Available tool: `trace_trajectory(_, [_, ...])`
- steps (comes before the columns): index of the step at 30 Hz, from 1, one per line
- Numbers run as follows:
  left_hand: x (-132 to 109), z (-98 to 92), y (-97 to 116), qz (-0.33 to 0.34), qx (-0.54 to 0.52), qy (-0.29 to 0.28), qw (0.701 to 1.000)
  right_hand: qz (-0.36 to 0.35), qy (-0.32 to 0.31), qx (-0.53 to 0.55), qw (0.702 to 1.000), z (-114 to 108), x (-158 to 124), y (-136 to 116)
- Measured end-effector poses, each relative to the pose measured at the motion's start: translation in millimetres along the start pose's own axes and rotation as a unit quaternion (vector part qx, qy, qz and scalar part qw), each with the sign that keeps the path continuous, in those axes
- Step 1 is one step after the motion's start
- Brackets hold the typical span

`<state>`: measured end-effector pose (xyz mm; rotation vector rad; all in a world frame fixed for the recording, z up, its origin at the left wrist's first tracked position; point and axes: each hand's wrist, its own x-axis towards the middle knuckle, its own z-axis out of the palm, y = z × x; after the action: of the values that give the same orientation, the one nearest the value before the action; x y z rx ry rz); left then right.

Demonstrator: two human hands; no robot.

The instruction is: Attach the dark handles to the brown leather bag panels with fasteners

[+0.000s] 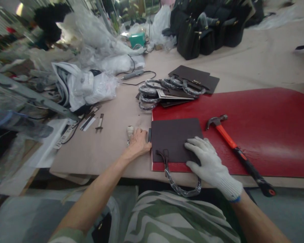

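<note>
A dark brown bag panel [176, 136] lies flat on the red mat, with a plastic-wrapped handle [183, 192] looping over the table's front edge. My right hand [207, 162], in a white knit glove, rests on the panel's right side with fingers spread. At the panel's left edge my bare left hand [140, 141] is closed, thumb and fingers about a small dark flat block [149, 135]; most of the block is hidden. Just behind the left fingers is a small whitish object [130, 131], partly covered. A claw hammer [233, 145] with an orange and black handle lies right of the glove.
The red mat [268, 128] covers the table's right part. Behind it lie stacked brown panels [192, 77] with wrapped handles. Black handbags [207, 30] stand at the back. Plastic-wrapped bundles [91, 87], a corded tool [133, 75] and small strips [99, 123] are at left.
</note>
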<state>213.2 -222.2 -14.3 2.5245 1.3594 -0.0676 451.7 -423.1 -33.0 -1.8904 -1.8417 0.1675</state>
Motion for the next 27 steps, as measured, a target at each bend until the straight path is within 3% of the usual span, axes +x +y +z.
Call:
trace_trajectory(4, [8.3,-0.8,-4.7,-0.011,0.000,-0.015,1.000,0.001,0.011,0.003,1.000,0.7,-0.1,-1.8])
trace_trajectory(10, [20.7,-2.1,9.5,-0.070,0.040,-0.023,0.996,0.001,0.012,0.007,1.000,3.1,-0.9,0.1])
trace_trajectory(13, [22.9,-5.3,11.3,-0.057,0.050,-0.016,0.997,0.003,0.015,0.009,1.000,3.6,-1.5,0.6])
trace_trajectory(20, [38.9,-15.4,3.4,-0.084,0.013,-0.106,0.991,0.007,0.014,0.007,1.000,3.7,-1.8,-0.8])
trace_trajectory(25, [44.6,-19.7,-1.1,-0.097,-0.001,-0.109,0.989,0.003,0.013,0.005,1.000,2.5,-1.0,-1.8])
trace_trajectory(27, [41.2,-23.4,-7.6,-0.100,-0.054,-0.085,0.990,0.003,0.012,0.005,1.000,2.3,-1.0,-2.0])
